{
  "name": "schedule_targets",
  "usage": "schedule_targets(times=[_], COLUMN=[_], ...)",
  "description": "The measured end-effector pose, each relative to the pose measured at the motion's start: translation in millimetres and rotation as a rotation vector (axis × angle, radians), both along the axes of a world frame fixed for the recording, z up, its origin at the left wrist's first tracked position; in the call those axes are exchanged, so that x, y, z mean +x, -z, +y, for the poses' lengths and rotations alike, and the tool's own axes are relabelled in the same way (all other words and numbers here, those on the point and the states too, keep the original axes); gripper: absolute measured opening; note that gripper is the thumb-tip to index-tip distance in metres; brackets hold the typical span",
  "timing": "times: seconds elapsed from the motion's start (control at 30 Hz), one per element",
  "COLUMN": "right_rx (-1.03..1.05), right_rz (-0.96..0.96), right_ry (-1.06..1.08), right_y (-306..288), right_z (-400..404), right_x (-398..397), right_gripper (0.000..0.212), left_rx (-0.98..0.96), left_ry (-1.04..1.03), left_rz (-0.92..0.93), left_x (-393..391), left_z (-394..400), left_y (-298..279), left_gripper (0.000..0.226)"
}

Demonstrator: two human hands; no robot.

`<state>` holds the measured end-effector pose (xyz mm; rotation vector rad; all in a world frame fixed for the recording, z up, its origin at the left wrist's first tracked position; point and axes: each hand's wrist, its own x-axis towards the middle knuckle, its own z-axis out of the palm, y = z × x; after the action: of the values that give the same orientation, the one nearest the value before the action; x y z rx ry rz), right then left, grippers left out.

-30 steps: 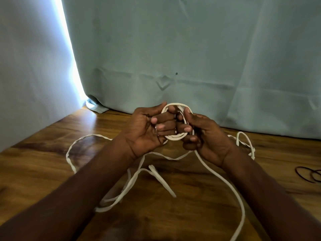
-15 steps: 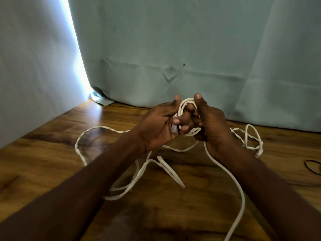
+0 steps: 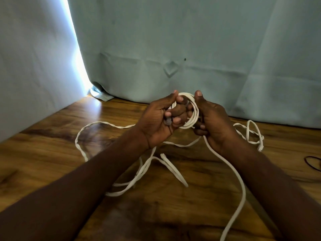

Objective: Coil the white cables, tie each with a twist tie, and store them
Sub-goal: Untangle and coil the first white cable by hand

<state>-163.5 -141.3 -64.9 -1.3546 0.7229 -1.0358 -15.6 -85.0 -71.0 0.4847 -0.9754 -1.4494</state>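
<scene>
Gripped by left hand (image 3: pixel 156 119) and right hand (image 3: pixel 213 122): white cable (image 3: pixel 192 110) coil, upright between both; loose tail trailed toward 5 o'clock over table (image 3: pixel 52 153).

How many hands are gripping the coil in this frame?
2. The left hand has its fingers through the coil from the left; the right hand grips its right side. Contact under the fingers is partly hidden.

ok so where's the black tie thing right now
In the head view a thin black loop, likely a twist tie, lies on the wooden table at the far right edge, right of the right hand and beyond the loose white cable.
</scene>
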Motion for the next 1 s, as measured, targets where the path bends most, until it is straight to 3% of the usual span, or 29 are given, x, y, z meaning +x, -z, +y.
schedule_targets(times=[0.1,0.2,0.4,0.47,0.57,0.77,0.83,0.9,1.0], right_rx=[0.005,-0.091,0.072,0.084,0.038,0.082,0.11,0.117,0.196], right_rz=[-0.039,0.131,0.358,0.397,0.438,0.336,0.255,0.117,-0.167], right_ry=[0.01,-0.06,-0.548,-0.623,-0.663,-0.785,-0.833,-0.881,-0.912], right_y=[1.1,1.0,-1.1,-3.0,-3.2,-4.6,-6.3,-7.9,-10.4], right_z=[-4.7,-1.7,17.5,21.8,25.9,16.4,9.2,3.3,-10.4], right_x=[0.4,-2.4,-2.2,-2.2,-1.6,-15.6,-23.2,-28.4,-36.0], right_gripper=[0.02,0.018,0.033,0.04,0.034,0.034,0.038,0.045,0.075], left_rx=[0.004,0.009,0.053,0.025,-0.022,-0.257,-0.276,-0.245,-0.162], left_ry=[0.008,-0.076,-0.4,-0.534,-0.73,-0.716,-0.665,-0.561,-0.464], left_rz=[0.128,0.236,0.419,0.303,-0.127,-0.936,-1.007,-0.915,-0.812], left_x=[12.3,14.3,29.6,36.9,37.4,18.8,15.2,19.4,34.9], left_z=[-1.2,-2.9,-9.2,-10.4,-8.4,-6.6,-3.3,0.1,0.0], left_y=[-2.2,-2.4,-4.4,-4.8,-5.1,11.8,12.7,9.5,3.3], left_gripper=[0.035,0.035,0.042,0.044,0.045,0.05,0.056,0.06,0.056])
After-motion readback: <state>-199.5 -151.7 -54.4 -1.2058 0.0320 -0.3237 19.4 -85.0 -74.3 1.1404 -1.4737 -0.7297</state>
